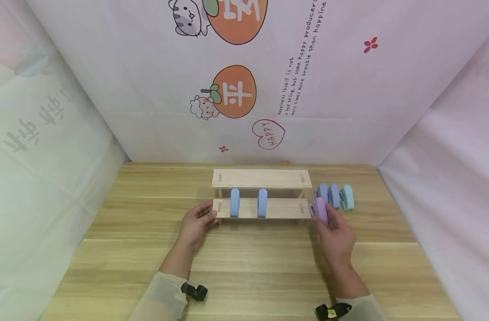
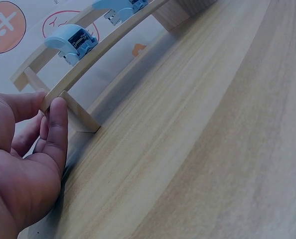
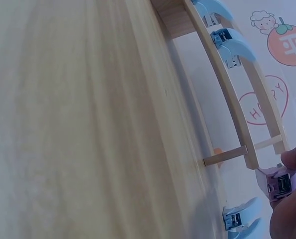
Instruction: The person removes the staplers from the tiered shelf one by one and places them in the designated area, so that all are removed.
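Observation:
My left hand (image 1: 195,224) pinches the left end of the front board of a two-step wooden rack (image 1: 282,208). In the left wrist view, the thumb (image 2: 28,105) and fingers meet at the board's end. On that front step stand two small blue staplers, the left stapler (image 1: 234,203) and another stapler (image 1: 262,203) near the middle. At the rack's right end, my right hand (image 1: 337,238) holds a small purple stapler (image 1: 321,210) between thumb and fingers, close beside the board's edge. The right wrist view shows the purple stapler (image 3: 277,185) with a dark, metal-lined opening.
Right of the rack, two blue staplers (image 1: 333,196) and a mint-green stapler (image 1: 347,198) stand on the wooden table (image 1: 252,267). The higher back step (image 1: 260,178) of the rack is bare. Behind the table hangs a printed white cloth (image 1: 329,133), with more cloth at both sides.

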Demonstrator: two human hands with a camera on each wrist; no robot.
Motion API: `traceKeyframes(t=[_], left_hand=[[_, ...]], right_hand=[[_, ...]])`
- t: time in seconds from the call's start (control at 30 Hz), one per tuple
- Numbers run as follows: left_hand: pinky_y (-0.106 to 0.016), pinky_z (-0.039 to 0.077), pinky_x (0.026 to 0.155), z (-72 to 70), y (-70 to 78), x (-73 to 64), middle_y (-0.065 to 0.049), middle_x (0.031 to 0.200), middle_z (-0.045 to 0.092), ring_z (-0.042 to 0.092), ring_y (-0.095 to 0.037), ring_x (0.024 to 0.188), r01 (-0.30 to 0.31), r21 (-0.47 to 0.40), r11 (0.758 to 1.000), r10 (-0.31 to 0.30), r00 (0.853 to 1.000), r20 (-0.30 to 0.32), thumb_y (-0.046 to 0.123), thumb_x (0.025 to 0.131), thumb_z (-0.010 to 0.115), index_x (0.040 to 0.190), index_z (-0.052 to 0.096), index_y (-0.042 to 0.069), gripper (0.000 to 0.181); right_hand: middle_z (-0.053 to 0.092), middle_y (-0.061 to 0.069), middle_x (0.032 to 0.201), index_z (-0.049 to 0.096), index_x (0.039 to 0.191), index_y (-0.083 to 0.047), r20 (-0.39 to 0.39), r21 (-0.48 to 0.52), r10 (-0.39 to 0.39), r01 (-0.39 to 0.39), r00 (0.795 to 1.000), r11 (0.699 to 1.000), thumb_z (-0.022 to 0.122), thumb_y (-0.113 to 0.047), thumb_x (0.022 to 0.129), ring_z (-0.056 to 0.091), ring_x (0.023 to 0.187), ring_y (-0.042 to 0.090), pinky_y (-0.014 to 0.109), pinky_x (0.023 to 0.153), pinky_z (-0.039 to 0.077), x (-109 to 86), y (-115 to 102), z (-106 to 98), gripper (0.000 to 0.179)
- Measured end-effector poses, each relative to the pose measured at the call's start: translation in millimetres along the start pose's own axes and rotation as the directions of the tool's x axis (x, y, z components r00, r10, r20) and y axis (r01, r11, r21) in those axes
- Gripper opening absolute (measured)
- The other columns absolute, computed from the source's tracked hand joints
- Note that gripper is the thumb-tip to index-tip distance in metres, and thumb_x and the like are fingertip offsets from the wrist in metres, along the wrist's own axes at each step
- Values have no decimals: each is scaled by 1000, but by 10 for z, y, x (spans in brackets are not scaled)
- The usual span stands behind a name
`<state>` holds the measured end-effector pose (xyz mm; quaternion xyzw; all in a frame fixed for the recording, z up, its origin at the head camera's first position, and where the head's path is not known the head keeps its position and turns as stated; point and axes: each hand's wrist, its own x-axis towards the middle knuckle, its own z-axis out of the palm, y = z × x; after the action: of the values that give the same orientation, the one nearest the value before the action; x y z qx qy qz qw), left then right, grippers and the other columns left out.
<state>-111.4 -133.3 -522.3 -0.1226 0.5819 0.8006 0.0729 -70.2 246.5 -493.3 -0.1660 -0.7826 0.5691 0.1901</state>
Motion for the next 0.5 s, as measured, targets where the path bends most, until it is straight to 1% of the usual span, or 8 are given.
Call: traceKeyframes(t=[0.17,0.3,0.4,0.5], left_hand=[[-31,63,92,-5,-2,-1,-15,128,58,62,-22,106,2,-1,1000,-2,1000,-3,-4,94,72,139,59,-3,47],[-31,63,92,-4,-1,-2,-15,129,57,62,-22,107,3,-3,1000,-3,1000,0,-4,94,72,139,58,-3,47],[-30,63,91,-2,-7,4,-15,129,57,62,-21,106,-4,1,1000,4,1000,3,-3,93,73,140,57,-4,49],[-30,63,91,-3,-11,8,-15,128,57,62,-21,105,-7,13,1000,7,1000,-3,-2,94,73,140,57,-4,49]], right_hand=[[59,14,144,64,139,-8,-2,-16,8,-8,1000,1000,80,-7,91,55,135,29,22,103,51,9,47,-30,51],[60,15,143,65,139,-8,-13,-26,-11,11,1000,1000,80,-7,91,55,135,29,24,104,51,13,89,-46,50],[60,15,142,65,138,-6,-24,-34,-23,23,999,999,79,-5,91,56,134,30,23,104,51,18,109,-51,49],[60,16,142,64,138,-5,-25,-39,-18,17,1000,999,78,-6,92,56,133,29,21,103,50,22,117,-56,49]])
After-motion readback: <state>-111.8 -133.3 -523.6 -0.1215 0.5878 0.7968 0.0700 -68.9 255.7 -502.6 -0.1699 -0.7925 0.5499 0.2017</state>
